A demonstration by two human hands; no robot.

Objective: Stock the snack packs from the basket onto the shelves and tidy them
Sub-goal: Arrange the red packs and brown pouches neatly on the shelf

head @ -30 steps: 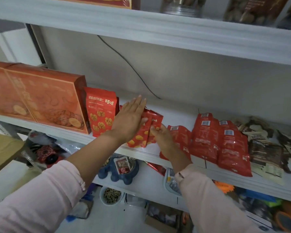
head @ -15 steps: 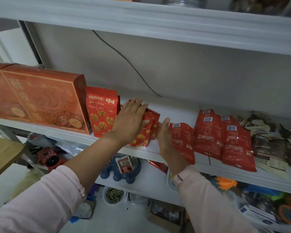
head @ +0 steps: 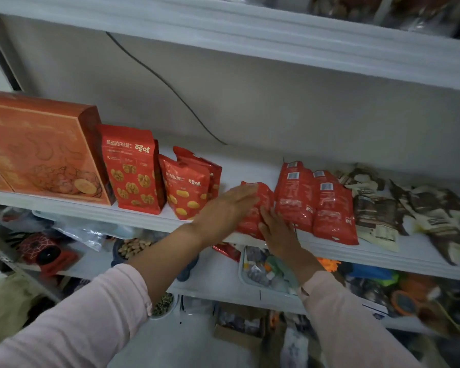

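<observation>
Both arms reach up to the middle shelf point(head: 72, 210), pink sleeves pushed back. Left hand point(head: 225, 209) is flat, fingers straight and together, palm laid against the left face of a red snack pack point(head: 265, 194). Right hand point(head: 278, 231) sits just right of it, fingers point(head: 266, 217) extended on the pack's lower front; thumb hidden, no curl visible. So no clamp: pack is pressed between two flat hands, at the shelf's front edge, leaning. Pack is glossy red, crinkled, top seal up. Immediately right of the grip: red packs with barcode labels point(head: 314, 205) lying overlapped, touching the held one. Further right: dark and cream packs point(head: 377, 208), untidy. Left of the grip: two red pouches point(head: 186, 188) upright, then a taller red pouch point(head: 132, 168), then an orange box point(head: 37, 152). Behind: grey wall, black cable point(head: 170, 86). Below the grip: lower shelf with a bowl of nuts point(head: 133, 247) and a cluttered tray point(head: 243, 278).
</observation>
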